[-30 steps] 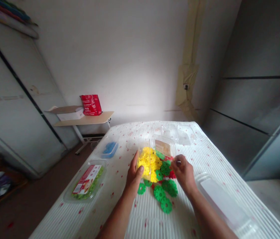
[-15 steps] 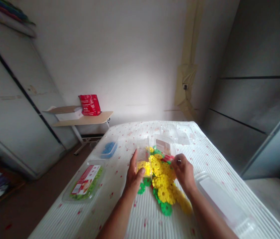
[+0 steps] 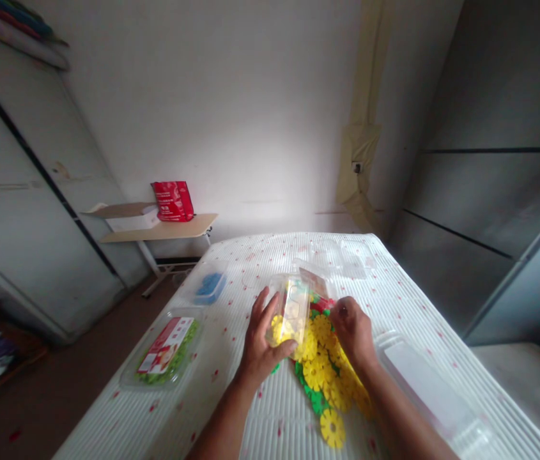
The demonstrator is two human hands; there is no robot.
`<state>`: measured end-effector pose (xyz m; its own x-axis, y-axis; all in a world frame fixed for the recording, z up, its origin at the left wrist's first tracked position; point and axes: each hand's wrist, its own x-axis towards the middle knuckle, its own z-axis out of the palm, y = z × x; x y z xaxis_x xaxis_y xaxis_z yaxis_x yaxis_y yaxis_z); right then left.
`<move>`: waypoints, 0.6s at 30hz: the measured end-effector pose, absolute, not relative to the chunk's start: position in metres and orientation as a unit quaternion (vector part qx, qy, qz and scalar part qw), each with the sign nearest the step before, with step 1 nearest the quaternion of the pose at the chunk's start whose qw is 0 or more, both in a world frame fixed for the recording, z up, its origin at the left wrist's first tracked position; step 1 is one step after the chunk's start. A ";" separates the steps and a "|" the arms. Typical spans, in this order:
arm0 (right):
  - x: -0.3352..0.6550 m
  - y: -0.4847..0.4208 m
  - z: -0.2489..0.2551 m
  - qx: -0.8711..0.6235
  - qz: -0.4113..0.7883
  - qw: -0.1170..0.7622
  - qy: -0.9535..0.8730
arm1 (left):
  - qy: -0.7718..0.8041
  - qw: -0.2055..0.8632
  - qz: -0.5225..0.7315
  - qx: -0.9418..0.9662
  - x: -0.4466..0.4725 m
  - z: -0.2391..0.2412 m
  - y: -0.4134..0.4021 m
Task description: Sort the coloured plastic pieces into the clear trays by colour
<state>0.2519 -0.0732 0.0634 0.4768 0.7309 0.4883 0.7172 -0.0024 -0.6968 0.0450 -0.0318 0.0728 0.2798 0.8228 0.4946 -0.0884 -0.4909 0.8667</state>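
Note:
My left hand (image 3: 266, 342) grips a clear plastic box (image 3: 296, 311) from its left side, thumb low in front and fingers along the far side. The box is tilted over a pile of yellow snowflake-shaped plastic pieces (image 3: 316, 370), with some yellow ones showing through its wall. Green pieces (image 3: 317, 401) poke out from under the yellow ones. At the pile's right edge my right hand (image 3: 353, 329) is closed, fingertips beside some red pieces (image 3: 323, 303); what it pinches is hidden. Just behind stands another clear box with a label (image 3: 315, 281).
On the left are a lidded clear box of green pieces (image 3: 169, 351) and a box of blue pieces (image 3: 211, 287). A clear lid (image 3: 432, 383) lies at the right, and clear trays (image 3: 341, 255) sit at the back. A side table (image 3: 178, 229) holds a red bag (image 3: 172, 201).
The box in my left hand has tipped over to the right, toward the pile. A yellow piece now lies at the pile's near edge. My right hand has barely moved.

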 end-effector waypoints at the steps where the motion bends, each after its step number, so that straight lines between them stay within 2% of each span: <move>1: 0.252 -0.073 0.063 -0.707 0.006 0.488 -0.512 | 0.270 0.417 0.534 0.684 0.044 0.073 -0.032; 7: 0.252 -0.073 0.061 -0.704 -0.006 0.492 -0.511 | 0.274 0.363 0.530 0.716 0.039 0.073 -0.033; 11: 0.252 -0.073 0.061 -0.696 -0.003 0.496 -0.519 | 0.269 0.365 0.553 0.699 0.037 0.075 -0.034; 15: 0.252 -0.073 0.063 -0.692 -0.001 0.516 -0.504 | 0.268 0.310 0.575 0.709 0.036 0.070 -0.030; 18: 0.252 -0.073 0.065 -0.684 0.019 0.543 -0.487 | 0.272 0.361 0.608 0.652 0.038 0.064 -0.027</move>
